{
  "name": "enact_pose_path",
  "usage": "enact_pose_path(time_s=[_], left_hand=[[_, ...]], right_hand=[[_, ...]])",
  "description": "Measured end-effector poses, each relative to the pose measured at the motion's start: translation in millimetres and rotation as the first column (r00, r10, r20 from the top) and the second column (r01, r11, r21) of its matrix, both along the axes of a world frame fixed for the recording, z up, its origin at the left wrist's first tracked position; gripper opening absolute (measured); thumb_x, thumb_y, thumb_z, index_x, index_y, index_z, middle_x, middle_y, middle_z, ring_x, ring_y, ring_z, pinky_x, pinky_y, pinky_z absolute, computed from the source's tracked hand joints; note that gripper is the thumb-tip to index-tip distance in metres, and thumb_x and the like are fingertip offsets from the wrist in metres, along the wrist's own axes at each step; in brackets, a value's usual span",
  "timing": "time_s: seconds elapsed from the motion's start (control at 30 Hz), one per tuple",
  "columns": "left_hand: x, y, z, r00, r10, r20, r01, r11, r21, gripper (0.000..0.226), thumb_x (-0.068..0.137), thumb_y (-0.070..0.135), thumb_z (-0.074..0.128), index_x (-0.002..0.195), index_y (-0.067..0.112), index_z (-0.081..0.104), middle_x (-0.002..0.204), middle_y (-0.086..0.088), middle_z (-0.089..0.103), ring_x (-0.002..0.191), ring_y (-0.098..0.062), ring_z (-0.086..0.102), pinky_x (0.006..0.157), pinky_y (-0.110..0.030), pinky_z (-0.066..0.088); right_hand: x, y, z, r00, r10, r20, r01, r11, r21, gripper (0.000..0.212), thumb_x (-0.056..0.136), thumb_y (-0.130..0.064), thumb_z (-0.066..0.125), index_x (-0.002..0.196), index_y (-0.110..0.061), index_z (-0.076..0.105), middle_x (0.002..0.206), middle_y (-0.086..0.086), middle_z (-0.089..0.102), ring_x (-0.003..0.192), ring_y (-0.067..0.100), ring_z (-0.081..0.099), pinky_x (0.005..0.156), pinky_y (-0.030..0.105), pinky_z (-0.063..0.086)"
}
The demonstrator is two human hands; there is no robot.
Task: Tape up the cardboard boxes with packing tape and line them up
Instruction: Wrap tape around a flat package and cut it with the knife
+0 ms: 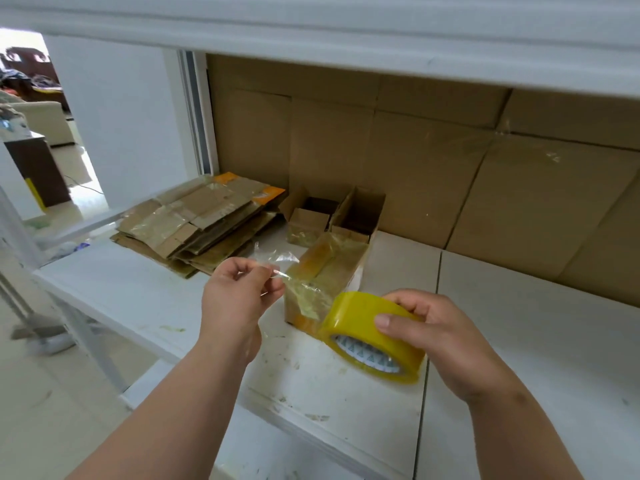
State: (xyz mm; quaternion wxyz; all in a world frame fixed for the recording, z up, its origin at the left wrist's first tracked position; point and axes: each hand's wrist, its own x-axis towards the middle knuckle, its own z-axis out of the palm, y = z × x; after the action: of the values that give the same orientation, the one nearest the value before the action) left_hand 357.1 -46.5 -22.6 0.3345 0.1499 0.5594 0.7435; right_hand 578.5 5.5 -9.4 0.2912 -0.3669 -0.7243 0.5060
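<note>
The right hand point(438, 336) grips the yellow tape roll point(372, 336) at the near right of the small cardboard box point(323, 280) on the white tabletop point(138, 292). The left hand point(239, 297), just left of the box, pinches the clear tape end point(277, 268). Two open boxes point(332, 216) stand farther back.

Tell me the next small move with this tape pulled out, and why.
Probably lay the free tape strip down onto the near box and press it flat. The left hand pinches the strip's end just above that box, the right hand grips the yellow tape roll beside it, and the strip hangs loose, seemingly not yet stuck down.
</note>
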Motion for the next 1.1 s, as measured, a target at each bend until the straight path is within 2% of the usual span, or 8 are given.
enact_pose_path(time_s=[0.13,0.23,0.3,0.4,0.67,0.8,0.97,1.1], left_hand=[[-6.9,10.4,4.2,0.992,0.003,0.127,-0.006,1.000,0.029,0.040,0.087,-0.010,0.062,0.095,0.020,0.037,0.079,-0.017,0.068,0.059,-0.021,0.061,0.073,-0.037,0.059],[-12.0,16.2,5.9,0.986,-0.040,0.160,0.039,0.999,0.011,0.032,0.087,-0.006,0.063,0.106,0.015,0.048,0.081,-0.015,0.069,0.065,-0.021,0.062,0.077,-0.040,0.060],[-13.9,18.0,6.3,0.989,-0.095,0.112,0.098,0.995,-0.025,0.025,0.086,0.002,0.069,0.109,0.010,0.061,0.079,-0.009,0.070,0.072,-0.018,0.062,0.077,-0.038,0.060],[-17.1,18.9,4.2,0.993,-0.111,0.026,0.113,0.991,-0.074,0.011,0.085,0.007,0.072,0.096,0.008,0.072,0.075,-0.004,0.071,0.074,-0.015,0.061,0.068,-0.029,0.056],[-15.1,22.2,3.3,0.990,0.099,-0.099,-0.104,0.993,-0.051,0.012,0.090,0.004,0.067,0.082,0.014,0.071,0.087,-0.008,0.072,0.078,-0.014,0.064,0.069,-0.029,0.052],[-14.2,24.8,2.6,0.979,0.176,-0.107,-0.177,0.984,-0.003,0.016,0.089,0.004,0.068,0.080,0.016,0.070,0.089,-0.008,0.071,0.083,-0.016,0.065,0.071,-0.027,0.050],[-10.5,24.7,-6.8,0.942,0.179,-0.283,-0.185,0.983,0.005,0.012,0.089,0.012,0.071,0.085,0.023,0.072,0.085,-0.002,0.072,0.076,-0.010,0.065,0.071,-0.026,0.053],[-9.4,24.6,-18.4,0.925,0.147,-0.351,-0.176,0.983,-0.050,0.010,0.089,0.018,0.072,0.094,0.027,0.072,0.085,0.005,0.073,0.075,-0.006,0.067,0.079,-0.028,0.057]], right_hand=[[-1.2,7.1,5.2,1.000,-0.002,0.004,0.002,1.000,0.015,0.048,0.055,-0.057,0.070,0.087,-0.021,0.075,0.082,0.011,0.072,0.079,0.030,0.069,0.071,0.040,0.049],[-0.5,14.7,5.8,1.000,-0.008,0.014,0.007,1.000,0.020,0.048,0.053,-0.057,0.069,0.087,-0.023,0.075,0.083,0.010,0.073,0.084,0.033,0.069,0.072,0.040,0.050],[1.6,20.8,5.9,0.999,-0.010,0.035,0.009,1.000,0.027,0.049,0.052,-0.058,0.069,0.085,-0.023,0.075,0.082,0.009,0.072,0.082,0.030,0.069,0.072,0.038,0.049],[5.0,27.7,7.1,0.999,0.012,0.041,-0.013,1.000,0.023,0.048,0.052,-0.058,0.069,0.086,-0.026,0.076,0.082,0.006,0.073,0.080,0.024,0.070,0.072,0.037,0.050],[11.7,43.7,8.1,0.995,0.089,-0.040,-0.090,0.996,-0.022,0.047,0.057,-0.049,0.067,0.097,-0.027,0.078,0.096,0.008,0.075,0.094,0.027,0.069,0.084,0.041,0.049],[13.7,48.1,8.1,0.995,0.095,-0.021,-0.096,0.995,-0.026,0.046,0.058,-0.051,0.069,0.095,-0.024,0.078,0.092,0.010,0.075,0.087,0.027,0.071,0.075,0.034,0.050],[14.1,57.2,8.8,1.000,-0.018,0.025,0.020,0.998,-0.059,0.028,0.066,-0.041,0.070,0.086,-0.023,0.078,0.085,0.010,0.075,0.079,0.027,0.071,0.072,0.037,0.052],[8.1,57.4,7.4,0.994,-0.040,0.105,0.045,0.998,-0.044,0.031,0.066,-0.042,0.067,0.086,-0.021,0.078,0.084,0.006,0.076,0.083,0.030,0.072,0.076,0.042,0.054]])
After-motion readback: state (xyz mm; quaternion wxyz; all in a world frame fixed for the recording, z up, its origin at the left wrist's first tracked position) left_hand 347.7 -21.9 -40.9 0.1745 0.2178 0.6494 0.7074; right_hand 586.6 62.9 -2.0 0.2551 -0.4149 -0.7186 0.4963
